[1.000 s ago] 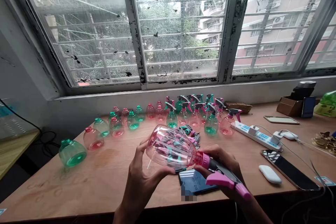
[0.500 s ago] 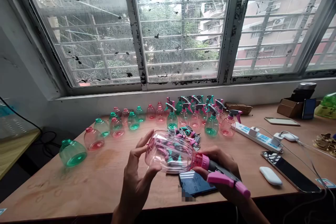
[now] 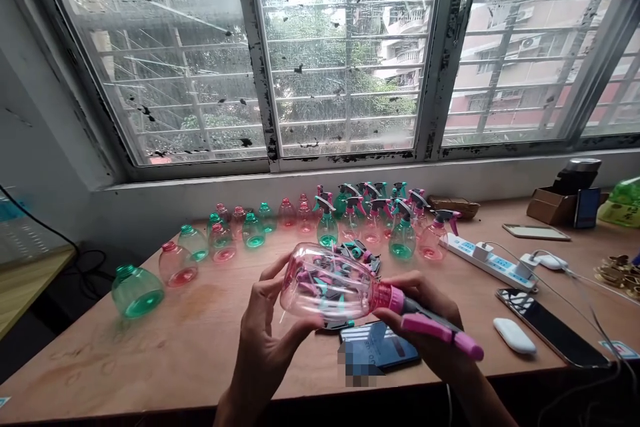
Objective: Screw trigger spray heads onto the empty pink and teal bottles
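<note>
A clear pink spray bottle lies on its side in the air between my hands, its base to the left. My left hand is closed round the base end, thumb below and fingers behind. At the neck, my right hand grips around the pink collar of the trigger sprayer, which is grey and pink and points down to the right. The sprayer sits on the bottle's neck. Through the clear wall I see loose trigger sprayers piled on the table behind it.
Green and pink bottles without sprayers, such as a green one, stand at left and back. Several bottles with sprayers stand at centre back. A phone lies below my hands; a power strip, dark phone and white case lie right.
Both hands and the spray bottle have shifted slightly to the right. The sprayer's trigger has tipped up a little. The standing bottles look unmoved.
</note>
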Tool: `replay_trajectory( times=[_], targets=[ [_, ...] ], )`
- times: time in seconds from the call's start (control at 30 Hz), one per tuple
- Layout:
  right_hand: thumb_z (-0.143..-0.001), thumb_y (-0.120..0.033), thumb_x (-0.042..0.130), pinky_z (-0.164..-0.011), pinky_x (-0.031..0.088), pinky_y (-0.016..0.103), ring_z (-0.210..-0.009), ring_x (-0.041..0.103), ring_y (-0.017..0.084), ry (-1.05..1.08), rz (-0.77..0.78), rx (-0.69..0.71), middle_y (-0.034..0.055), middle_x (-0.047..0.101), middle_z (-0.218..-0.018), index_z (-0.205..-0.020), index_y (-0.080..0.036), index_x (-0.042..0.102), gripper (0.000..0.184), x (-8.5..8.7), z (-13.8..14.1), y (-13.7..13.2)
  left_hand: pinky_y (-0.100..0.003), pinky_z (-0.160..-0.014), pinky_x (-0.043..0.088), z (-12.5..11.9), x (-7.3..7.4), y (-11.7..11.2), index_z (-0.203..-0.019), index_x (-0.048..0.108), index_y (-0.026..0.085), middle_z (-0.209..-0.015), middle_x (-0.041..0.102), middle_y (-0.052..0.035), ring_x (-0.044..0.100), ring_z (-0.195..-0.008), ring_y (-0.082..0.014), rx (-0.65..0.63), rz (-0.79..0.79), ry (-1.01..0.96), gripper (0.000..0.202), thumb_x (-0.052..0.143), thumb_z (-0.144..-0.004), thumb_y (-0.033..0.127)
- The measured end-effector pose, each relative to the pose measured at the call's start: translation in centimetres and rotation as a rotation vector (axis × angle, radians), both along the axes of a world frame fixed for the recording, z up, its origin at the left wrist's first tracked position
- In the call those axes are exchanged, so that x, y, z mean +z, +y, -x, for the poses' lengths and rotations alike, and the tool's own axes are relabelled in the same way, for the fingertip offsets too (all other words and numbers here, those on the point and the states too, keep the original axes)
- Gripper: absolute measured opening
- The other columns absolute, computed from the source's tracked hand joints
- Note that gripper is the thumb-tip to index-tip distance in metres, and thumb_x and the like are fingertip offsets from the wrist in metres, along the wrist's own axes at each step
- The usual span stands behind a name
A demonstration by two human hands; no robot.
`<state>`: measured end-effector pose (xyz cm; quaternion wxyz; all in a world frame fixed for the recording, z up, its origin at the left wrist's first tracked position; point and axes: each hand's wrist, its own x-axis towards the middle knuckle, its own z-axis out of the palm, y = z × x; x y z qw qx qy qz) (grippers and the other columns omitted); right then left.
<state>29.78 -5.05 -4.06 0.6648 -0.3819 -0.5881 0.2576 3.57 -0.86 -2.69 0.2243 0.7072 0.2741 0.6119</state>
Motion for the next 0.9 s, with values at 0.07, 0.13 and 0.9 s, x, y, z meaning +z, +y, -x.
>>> replay_trajectory(
  times=[0.07, 0.13, 0.9],
  targets=[
    [-0.088, -0.039, 0.096, -0.056, 0.062, 0.025, -0.064, 0.08, 0.02, 0.143, 0.085, 0.137, 0.0001, 0.086, -0.078, -0.098, -0.026, 0.077, 0.025, 0.2, 0.4, 0.2, -0.053, -0.124, 0.057, 0.0, 0.0, 0.5, -0.14, 0.064, 0.032, -0.165, 0.061, -0.0105, 0.059, -0.155, -0.0337, 0.015, -0.134, 0.062, 0.047, 0.084, -0.098, 0.03],
    [-0.089, -0.044, 0.094, -0.052, 0.06, 0.024, -0.06, 0.079, 0.019, 0.264, 0.159, 0.267, -0.0012, 0.084, -0.073, -0.095, -0.025, 0.074, 0.028, 0.3, 0.9, 0.3, -0.052, -0.126, 0.054, 0.1, 0.0, 0.9, -0.149, 0.06, 0.034, -0.164, 0.062, -0.0088, 0.059, -0.155, -0.0301, 0.063, -0.271, 0.129, 0.054, 0.078, -0.101, 0.018],
    [-0.084, -0.042, 0.098, -0.065, 0.069, 0.033, -0.074, 0.084, 0.028, -0.168, -0.048, 0.036, 0.0034, 0.086, -0.088, -0.113, -0.026, 0.079, 0.038, -0.1, 0.2, 0.3, -0.056, -0.124, 0.054, 1.0, -0.1, 1.2, -0.145, 0.061, 0.03, -0.17, 0.056, -0.0154, 0.052, -0.16, -0.0373, 0.046, 0.029, 0.172, 0.047, 0.074, -0.103, 0.049]
  ],
)
